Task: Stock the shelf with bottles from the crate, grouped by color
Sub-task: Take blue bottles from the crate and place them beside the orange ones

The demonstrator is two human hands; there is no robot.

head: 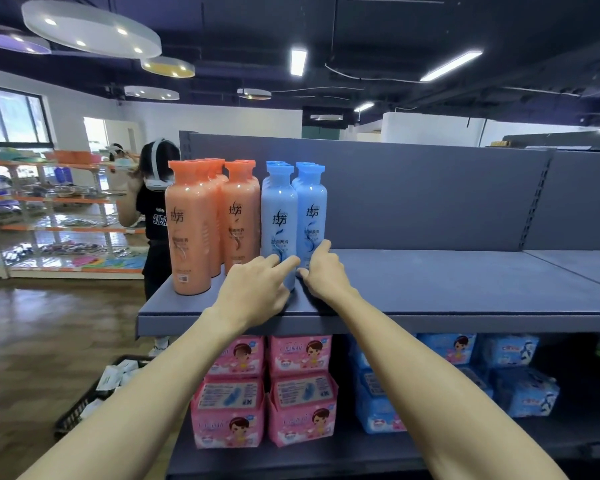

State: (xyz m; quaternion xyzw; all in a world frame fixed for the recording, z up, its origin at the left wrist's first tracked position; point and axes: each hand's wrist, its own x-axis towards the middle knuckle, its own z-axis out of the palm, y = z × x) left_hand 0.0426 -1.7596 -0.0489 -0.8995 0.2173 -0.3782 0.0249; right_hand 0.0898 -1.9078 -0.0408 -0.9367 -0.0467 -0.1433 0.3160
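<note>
Orange bottles point(191, 230) stand in rows at the left end of the grey shelf point(430, 289), with blue bottles point(310, 209) in rows just right of them. My left hand point(253, 289) reaches in with straight fingers touching the lower front of the front left blue bottle point(278, 223). My right hand point(321, 268) rests at the base of the front right blue bottle, its index finger along that bottle's right side and its thumb low at the front. Neither hand wraps a bottle. The black crate point(84, 407) sits on the floor at the lower left.
The grey shelf stretches bare to the right of the blue bottles. Pink packs point(267, 389) and blue packs point(465, 375) fill the shelf below. A person point(153, 216) stands behind the shelf's left end, by racks of goods point(56, 216).
</note>
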